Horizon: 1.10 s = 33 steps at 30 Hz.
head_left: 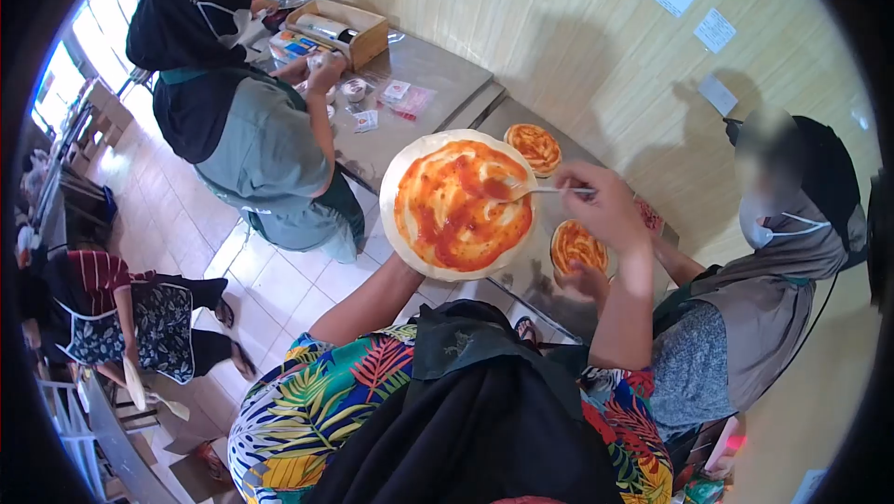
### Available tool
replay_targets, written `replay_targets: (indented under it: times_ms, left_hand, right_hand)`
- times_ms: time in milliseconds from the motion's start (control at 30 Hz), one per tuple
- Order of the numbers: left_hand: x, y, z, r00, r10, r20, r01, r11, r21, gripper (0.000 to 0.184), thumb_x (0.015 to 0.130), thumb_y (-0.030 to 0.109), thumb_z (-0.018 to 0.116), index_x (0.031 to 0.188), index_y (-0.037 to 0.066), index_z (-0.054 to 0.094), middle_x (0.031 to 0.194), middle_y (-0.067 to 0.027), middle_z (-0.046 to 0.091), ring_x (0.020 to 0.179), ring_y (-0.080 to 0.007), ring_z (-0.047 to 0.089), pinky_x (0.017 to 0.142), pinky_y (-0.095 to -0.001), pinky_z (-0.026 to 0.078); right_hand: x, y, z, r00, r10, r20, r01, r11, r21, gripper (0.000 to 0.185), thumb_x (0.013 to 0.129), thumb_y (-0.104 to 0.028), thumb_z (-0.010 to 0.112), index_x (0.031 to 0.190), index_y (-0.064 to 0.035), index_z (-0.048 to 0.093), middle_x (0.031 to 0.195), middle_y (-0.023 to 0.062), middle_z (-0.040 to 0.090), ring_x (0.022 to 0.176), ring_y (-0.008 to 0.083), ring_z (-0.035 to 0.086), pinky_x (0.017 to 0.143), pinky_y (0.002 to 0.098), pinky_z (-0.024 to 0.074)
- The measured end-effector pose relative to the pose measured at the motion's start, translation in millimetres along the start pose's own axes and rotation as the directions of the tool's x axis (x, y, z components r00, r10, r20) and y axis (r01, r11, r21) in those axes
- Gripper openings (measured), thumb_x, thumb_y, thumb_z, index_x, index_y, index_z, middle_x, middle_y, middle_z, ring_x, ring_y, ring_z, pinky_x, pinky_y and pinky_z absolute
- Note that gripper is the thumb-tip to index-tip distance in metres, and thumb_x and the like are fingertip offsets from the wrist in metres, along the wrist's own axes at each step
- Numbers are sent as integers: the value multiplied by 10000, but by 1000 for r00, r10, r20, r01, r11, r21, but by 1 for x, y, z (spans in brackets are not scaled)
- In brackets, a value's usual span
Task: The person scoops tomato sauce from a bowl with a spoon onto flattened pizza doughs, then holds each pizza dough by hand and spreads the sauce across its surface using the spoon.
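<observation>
My left hand, mostly hidden, supports a large round pizza base [456,274] from beneath; only my left forearm [368,297] shows below it. Red sauce [438,225] covers most of the base in uneven streaks, with a pale rim around it. My right hand [601,201] is closed around the handle of a spoon [549,189], whose bowl rests in the sauce right of the middle. Two smaller sauced pizza bases, one upper [533,149] and one lower [578,248], lie on the metal table just beyond.
At the far table [428,71] a co-worker [251,150] handles small items beside a wooden box [368,34] and packets [366,120]. Another person [717,336] stands at my right, a hand [585,282] near the lower small base. A third person [130,318] is at the left.
</observation>
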<state>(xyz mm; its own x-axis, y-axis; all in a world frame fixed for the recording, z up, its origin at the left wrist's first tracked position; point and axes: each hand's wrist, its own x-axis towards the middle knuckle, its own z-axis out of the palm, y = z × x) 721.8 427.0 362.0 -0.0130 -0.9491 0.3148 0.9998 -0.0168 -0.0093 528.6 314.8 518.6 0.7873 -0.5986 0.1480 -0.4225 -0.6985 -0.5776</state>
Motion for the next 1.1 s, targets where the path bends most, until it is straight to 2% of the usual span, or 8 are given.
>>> replay_targets:
  times_ms: [200, 367, 433, 567, 633, 733, 867, 1100]
  left_hand:
    - [-8, -2, 5, 1000, 20, -21, -20, 999, -31, 572, 962, 430, 413, 1428, 109, 333, 1440, -167, 382, 1293, -323, 428, 1072, -491, 367]
    - [-10, -2, 0, 999, 37, -28, -38, 998, -42, 562, 962, 420, 421, 1420, 104, 344, 1426, -166, 400, 1279, -318, 442, 1062, -486, 379]
    - [-12, -4, -3, 999, 42, -27, -44, 998, -46, 558, 962, 416, 424, 1417, 102, 348, 1421, -166, 407, 1273, -316, 448, 1058, -484, 384]
    - [-15, -3, 0, 999, 42, -35, -44, 997, -57, 550, 962, 408, 430, 1411, 99, 357, 1409, -164, 421, 1262, -313, 460, 1050, -480, 393]
    - [-14, -2, -4, 999, 44, -30, -46, 997, -61, 546, 962, 404, 433, 1408, 97, 362, 1404, -164, 428, 1256, -311, 466, 1046, -478, 398]
    - [-16, 2, -16, 999, 40, -15, -41, 997, -70, 540, 962, 398, 438, 1403, 94, 369, 1395, -163, 438, 1248, -308, 475, 1040, -475, 405]
    - [-18, 2, -20, 1000, 15, 10, -14, 996, -93, 531, 962, 390, 444, 1397, 91, 378, 1384, -162, 452, 1237, -304, 487, 1032, -471, 415]
    - [-17, 7, -28, 998, -6, 55, 12, 994, -111, 517, 963, 376, 454, 1386, 85, 393, 1364, -160, 477, 1217, -298, 507, 1017, -464, 432]
  right_hand:
    - [26, -28, 32, 975, -46, -218, 36, 998, -48, 129, 824, -145, 573, 917, -60, 600, 767, 151, 634, 735, 340, 642, 639, 412, 483]
    - [3, -42, 22, 993, -98, 69, 94, 994, 58, 140, 843, -123, 582, 956, -43, 593, 799, 141, 625, 715, 251, 620, 697, 338, 478]
    - [1, -32, 15, 998, -20, -55, 19, 1000, -23, 134, 835, -114, 590, 950, -45, 594, 782, 144, 613, 748, 259, 628, 704, 342, 485]
    - [16, -43, 38, 978, -96, -186, 84, 994, -69, 119, 821, -91, 596, 926, -35, 593, 773, 151, 606, 753, 263, 631, 702, 344, 489]
    - [14, -49, 54, 989, -146, -13, 146, 989, 12, 95, 828, -79, 592, 906, -26, 587, 776, 136, 613, 760, 231, 628, 678, 324, 485]
    - [6, -34, 54, 991, -129, 45, 123, 987, 106, 135, 848, -132, 587, 965, -66, 584, 790, 140, 644, 720, 284, 662, 651, 344, 503]
    - [19, -29, 58, 998, -24, -50, 29, 993, 110, 117, 848, -124, 587, 946, -59, 583, 782, 124, 641, 719, 258, 657, 656, 331, 500]
    - [8, -20, 73, 972, -201, 117, 155, 934, 321, 94, 828, -51, 585, 915, -18, 587, 791, 94, 644, 742, 171, 663, 665, 287, 501]
